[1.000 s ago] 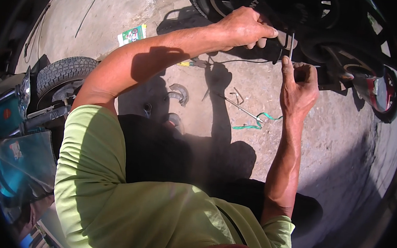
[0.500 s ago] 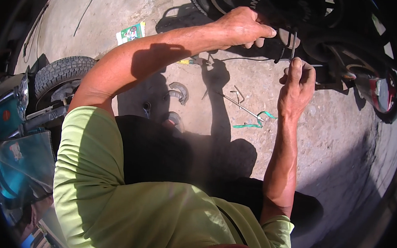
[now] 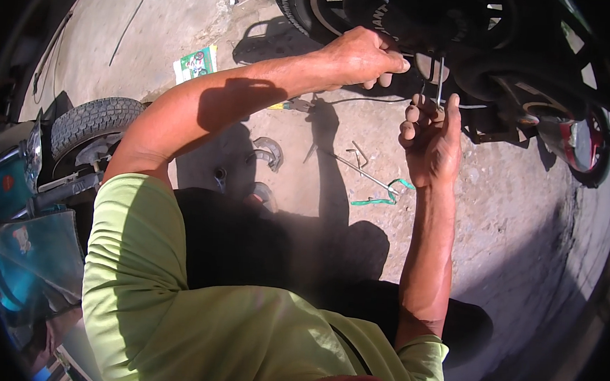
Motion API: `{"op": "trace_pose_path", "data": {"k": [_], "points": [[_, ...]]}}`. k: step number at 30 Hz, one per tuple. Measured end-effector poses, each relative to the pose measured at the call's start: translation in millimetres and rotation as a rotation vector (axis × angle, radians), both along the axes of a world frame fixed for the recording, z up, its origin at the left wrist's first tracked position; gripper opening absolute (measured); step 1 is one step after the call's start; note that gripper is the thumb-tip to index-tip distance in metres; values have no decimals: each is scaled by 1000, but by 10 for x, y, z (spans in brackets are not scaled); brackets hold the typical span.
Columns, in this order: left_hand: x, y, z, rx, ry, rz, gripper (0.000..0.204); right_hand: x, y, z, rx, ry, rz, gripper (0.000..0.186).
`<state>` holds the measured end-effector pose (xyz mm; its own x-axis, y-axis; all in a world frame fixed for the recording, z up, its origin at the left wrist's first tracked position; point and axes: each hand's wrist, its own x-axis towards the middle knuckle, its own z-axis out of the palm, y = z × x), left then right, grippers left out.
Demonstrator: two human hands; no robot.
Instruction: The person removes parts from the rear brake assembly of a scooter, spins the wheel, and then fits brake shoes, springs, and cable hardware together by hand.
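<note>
At the dark wheel (image 3: pixel 316 2) of a motorcycle, my left hand (image 3: pixel 365 58) is closed, its thumb pressed against the fingers. Whatever it may pinch is hidden. My right hand (image 3: pixel 434 139) is turned palm up, fingers loosely curled and thumb held apart. A thin metal rod (image 3: pixel 441 79) stands upright just beyond these fingers. Its lower end goes out of sight at the fingertips, so I cannot tell whether they touch it. A pale rounded part (image 3: pixel 422 67) shows between the hands, beneath the wheel.
On the concrete lie curved brake shoes (image 3: pixel 269 152), yellow-handled pliers (image 3: pixel 293 106), a bent metal key (image 3: pixel 356 152), and a long rod (image 3: pixel 362 172) beside a green strap (image 3: pixel 374 203). Another tyre (image 3: pixel 96 122) stands at left, near a printed packet (image 3: pixel 195 64). A red-and-clear lamp (image 3: pixel 573 145) is at right.
My right hand has come off its grip on the upright rod, turned palm up and spread its thumb. The left hand stays closed, slightly lower and further left in view.
</note>
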<state>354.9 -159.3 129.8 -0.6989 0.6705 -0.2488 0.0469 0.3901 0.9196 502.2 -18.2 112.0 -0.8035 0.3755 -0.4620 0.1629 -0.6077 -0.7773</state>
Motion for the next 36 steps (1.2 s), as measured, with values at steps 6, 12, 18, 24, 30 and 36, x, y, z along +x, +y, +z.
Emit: {"op": "trace_pose_path", "data": {"k": [6, 12, 18, 24, 30, 36], "points": [[-1, -52, 38, -26, 22, 19, 30, 42, 51, 3, 1306, -34, -86, 39], [4, -44, 117, -92, 2, 4, 29, -3, -16, 34, -268, 212, 100, 37], [-21, -14, -69, 12, -3, 28, 32, 0, -113, 36, 321, 68, -63, 55], [23, -22, 85, -82, -27, 20, 32, 23, -25, 44, 1056, 188, -124, 33], [-2, 4, -53, -8, -17, 6, 31, 56, 144, -66, -457, 213, 102, 30], [-14, -8, -108, -33, -33, 15, 30, 19, 12, -18, 817, 18, -167, 39]]}}
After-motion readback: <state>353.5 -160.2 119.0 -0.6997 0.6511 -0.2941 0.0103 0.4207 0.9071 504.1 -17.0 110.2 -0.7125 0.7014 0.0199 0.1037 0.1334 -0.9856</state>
